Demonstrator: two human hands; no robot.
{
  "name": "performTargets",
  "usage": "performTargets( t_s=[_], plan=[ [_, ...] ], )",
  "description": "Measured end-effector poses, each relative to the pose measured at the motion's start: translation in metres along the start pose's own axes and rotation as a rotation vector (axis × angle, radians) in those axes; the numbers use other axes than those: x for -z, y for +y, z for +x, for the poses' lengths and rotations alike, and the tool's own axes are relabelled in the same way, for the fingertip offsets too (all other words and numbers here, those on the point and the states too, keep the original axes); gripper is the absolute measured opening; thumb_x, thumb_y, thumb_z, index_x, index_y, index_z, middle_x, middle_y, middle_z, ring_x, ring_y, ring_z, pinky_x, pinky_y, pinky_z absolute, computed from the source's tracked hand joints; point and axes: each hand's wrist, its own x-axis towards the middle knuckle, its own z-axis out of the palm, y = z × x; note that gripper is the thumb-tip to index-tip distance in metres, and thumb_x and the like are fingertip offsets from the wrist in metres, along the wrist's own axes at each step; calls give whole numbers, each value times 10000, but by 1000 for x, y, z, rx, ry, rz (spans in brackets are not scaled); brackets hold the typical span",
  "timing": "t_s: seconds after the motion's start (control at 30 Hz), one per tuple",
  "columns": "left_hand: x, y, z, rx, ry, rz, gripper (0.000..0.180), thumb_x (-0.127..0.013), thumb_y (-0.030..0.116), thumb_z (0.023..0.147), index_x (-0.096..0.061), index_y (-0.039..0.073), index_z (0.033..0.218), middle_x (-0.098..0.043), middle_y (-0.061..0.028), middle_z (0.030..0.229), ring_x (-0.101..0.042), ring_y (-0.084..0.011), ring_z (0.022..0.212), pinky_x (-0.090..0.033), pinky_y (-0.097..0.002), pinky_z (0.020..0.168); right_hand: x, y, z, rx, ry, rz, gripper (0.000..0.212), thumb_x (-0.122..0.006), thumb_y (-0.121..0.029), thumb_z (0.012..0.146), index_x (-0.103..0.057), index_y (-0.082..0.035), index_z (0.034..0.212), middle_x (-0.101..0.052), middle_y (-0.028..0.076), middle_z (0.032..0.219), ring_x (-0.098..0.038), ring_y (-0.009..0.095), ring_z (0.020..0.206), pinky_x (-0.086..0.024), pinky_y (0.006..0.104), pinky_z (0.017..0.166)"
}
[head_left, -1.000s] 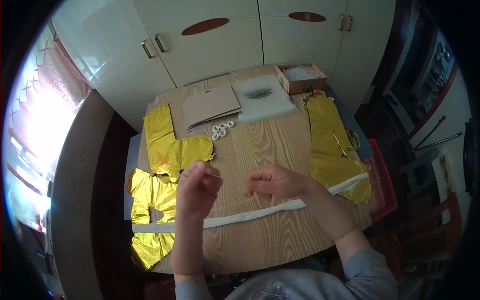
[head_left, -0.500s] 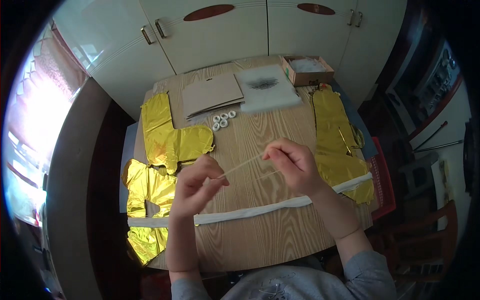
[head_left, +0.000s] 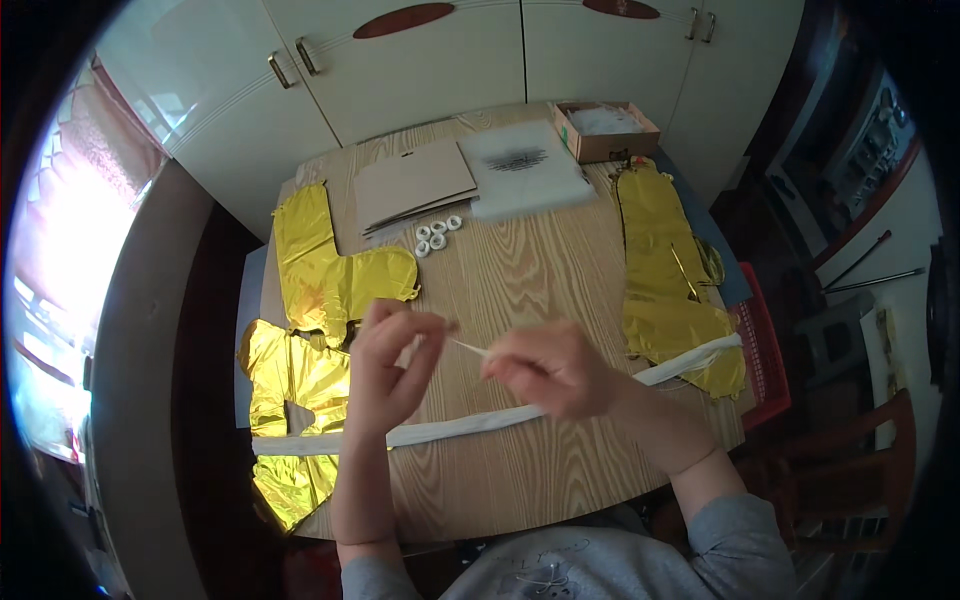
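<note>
My left hand (head_left: pixel 390 360) and my right hand (head_left: pixel 550 368) are raised over the wooden table (head_left: pixel 530 280), each pinching one end of a thin white straw (head_left: pixel 468 347) that spans the short gap between them. Below the hands a long white ribbon (head_left: pixel 470 425) lies across the table from left to right. Flat gold foil balloons lie at the left (head_left: pixel 320 275), at the lower left (head_left: pixel 290 400) and at the right (head_left: pixel 665 270).
Several small white rolls (head_left: pixel 437 233) sit near a stack of brown cardboard sheets (head_left: pixel 410 183). A white foam sheet (head_left: pixel 525 165) and an open cardboard box (head_left: pixel 605 130) lie at the back. White cabinets (head_left: pixel 430 60) stand behind. A red crate (head_left: pixel 765 350) stands at the right.
Both hands have dropped lower in view and closer together. The straw between them was longer and slanted; it now shows only a short stretch.
</note>
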Motion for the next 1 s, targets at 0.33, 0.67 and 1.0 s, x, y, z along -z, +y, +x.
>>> performTargets(
  t_s=[0.33, 0.67, 1.0],
  plan=[
    [-6, 25, 1, 87, 255, -448, 289, -545, 47, 761, -578, -57, 1029, -632, -104, 961, -456, -199, 845, -370, -303, 756, -18, 8, -6, 42, -19, -26, 102, -507, -130, 861, -553, -47, 824, -567, 54, 608, -567, 147, 497, -417, 280, 453],
    [2, 10, -5, -18, -68, -1302, 101, -516, 66, 773, -578, -6, 809, -588, -75, 722, -428, -156, 702, -342, -305, 645, -13, 17, -5, 37, 10, -143, 103, -567, -119, 835, -594, -26, 801, -570, 44, 616, -546, 135, 497, -415, 274, 452],
    [-1, 8, -7, -119, -145, -987, 106, -528, 37, 717, -615, 14, 773, -625, -39, 754, -423, -186, 707, -349, -302, 657, -5, 11, -1, 34, 55, -24, 99, -557, -111, 846, -604, -38, 798, -575, 55, 623, -565, 164, 508, -416, 267, 450]
  ],
)
